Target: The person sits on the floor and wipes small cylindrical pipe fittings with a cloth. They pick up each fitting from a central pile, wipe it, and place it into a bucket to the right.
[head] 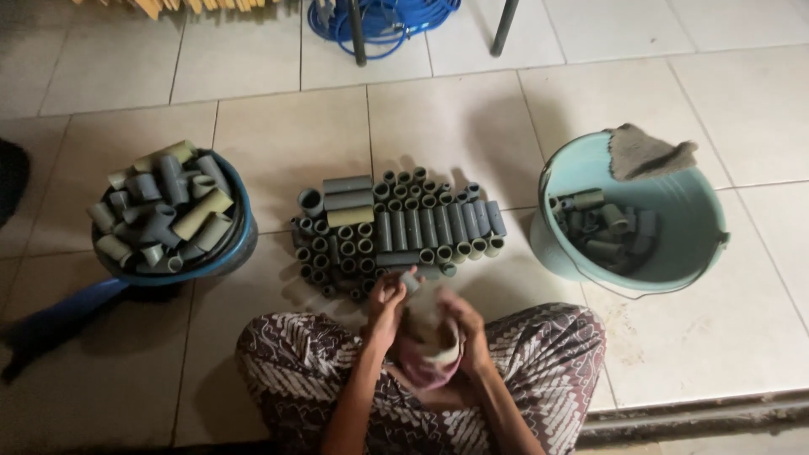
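My left hand (386, 307) grips a short grey pipe piece (410, 281) by its end, just above my lap. My right hand (466, 324) presses a dirty cloth (428, 337) around the same piece from the right. Right in front of my hands, several grey pipe pieces (396, 227) stand and lie in rows on the tiled floor. Patterned fabric covers my knees (295, 362) on both sides.
A dark tub (240, 236) heaped with pipe pieces sits at the left. A teal bucket (691, 244) with several pieces inside and a rag (645, 152) on its rim stands at the right. Blue hose (379, 21) and metal legs lie at the back.
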